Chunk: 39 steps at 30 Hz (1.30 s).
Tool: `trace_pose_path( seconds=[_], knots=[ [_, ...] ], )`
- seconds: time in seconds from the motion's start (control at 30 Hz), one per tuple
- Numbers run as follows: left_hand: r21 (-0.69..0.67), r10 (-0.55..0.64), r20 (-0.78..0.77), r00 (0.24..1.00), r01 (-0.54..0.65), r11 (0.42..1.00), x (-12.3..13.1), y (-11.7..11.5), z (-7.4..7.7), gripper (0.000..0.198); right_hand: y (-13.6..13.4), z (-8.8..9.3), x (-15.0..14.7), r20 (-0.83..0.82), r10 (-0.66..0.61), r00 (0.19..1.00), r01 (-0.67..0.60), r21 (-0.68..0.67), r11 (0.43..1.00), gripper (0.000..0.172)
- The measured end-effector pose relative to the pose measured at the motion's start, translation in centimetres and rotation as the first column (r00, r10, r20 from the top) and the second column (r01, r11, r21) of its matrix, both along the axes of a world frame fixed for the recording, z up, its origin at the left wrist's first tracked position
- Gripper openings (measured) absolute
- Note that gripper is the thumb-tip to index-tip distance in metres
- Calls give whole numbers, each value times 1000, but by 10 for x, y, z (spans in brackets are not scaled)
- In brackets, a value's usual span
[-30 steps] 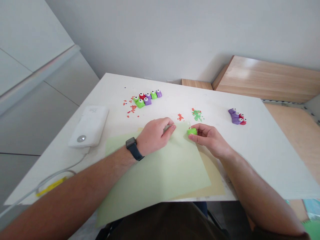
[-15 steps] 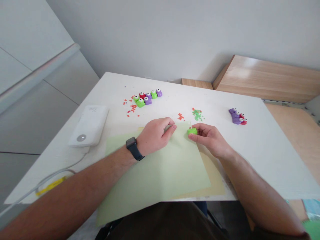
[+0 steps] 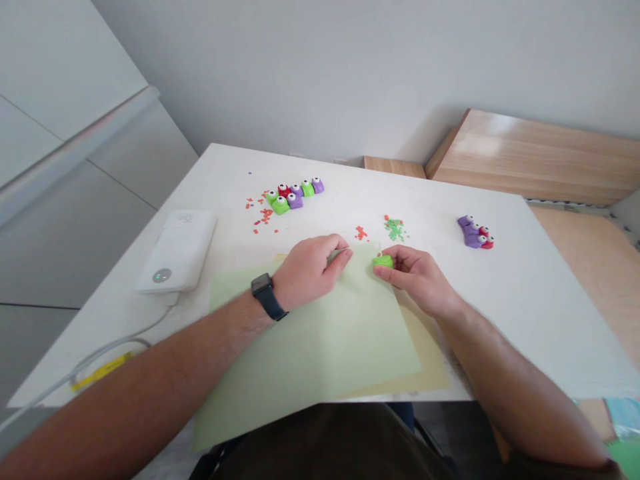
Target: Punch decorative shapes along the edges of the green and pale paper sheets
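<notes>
A light green sheet of paper (image 3: 310,347) lies on the table, its near left corner hanging over the front edge. My left hand (image 3: 313,270) pinches the sheet's far edge between thumb and fingers. In my right hand (image 3: 417,277) is a small bright green craft punch (image 3: 383,261), gripped between thumb and fingers at the sheet's far right corner. A few tiny holes show in the paper near that corner. Just beyond the hands lie punched-out green paper bits (image 3: 395,230) and orange paper bits (image 3: 361,233).
Several green, purple and red punches (image 3: 295,196) stand at the back left, with orange bits beside them. More purple and red punches (image 3: 475,233) sit to the right. A white power bank (image 3: 180,250) with a cable lies left. Yellowish paper (image 3: 425,360) shows beneath the green sheet.
The green punch and my right fingers have shifted very slightly left. My left hand stays on the paper's edge. Small green lights now show on the power bank.
</notes>
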<state>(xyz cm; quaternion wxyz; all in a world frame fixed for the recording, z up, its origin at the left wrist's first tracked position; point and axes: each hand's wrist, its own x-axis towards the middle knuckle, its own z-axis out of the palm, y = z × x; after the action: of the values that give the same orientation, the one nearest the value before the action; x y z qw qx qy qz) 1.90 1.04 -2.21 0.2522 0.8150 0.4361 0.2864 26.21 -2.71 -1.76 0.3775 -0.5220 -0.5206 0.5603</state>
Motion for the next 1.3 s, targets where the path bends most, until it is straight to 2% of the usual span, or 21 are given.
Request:
trace_pose_path(
  seconds=[1.0, 1.1, 1.3],
  knots=[
    [-11, 2, -13, 1000, -2, 1000, 0, 2, -2, 21, 0, -5, -3, 110, -2, 994, -4, 56, 998, 37],
    [2, 3, -36, 999, -3, 1000, 0, 1, -2, 29, 0, -4, -3, 144, 9, 990, -19, 73, 997, 37],
    [44, 19, -69, 997, -16, 999, 4, -3, -5, 66, 1, -4, -5, 183, 18, 983, -34, 84, 996, 39]
  ],
)
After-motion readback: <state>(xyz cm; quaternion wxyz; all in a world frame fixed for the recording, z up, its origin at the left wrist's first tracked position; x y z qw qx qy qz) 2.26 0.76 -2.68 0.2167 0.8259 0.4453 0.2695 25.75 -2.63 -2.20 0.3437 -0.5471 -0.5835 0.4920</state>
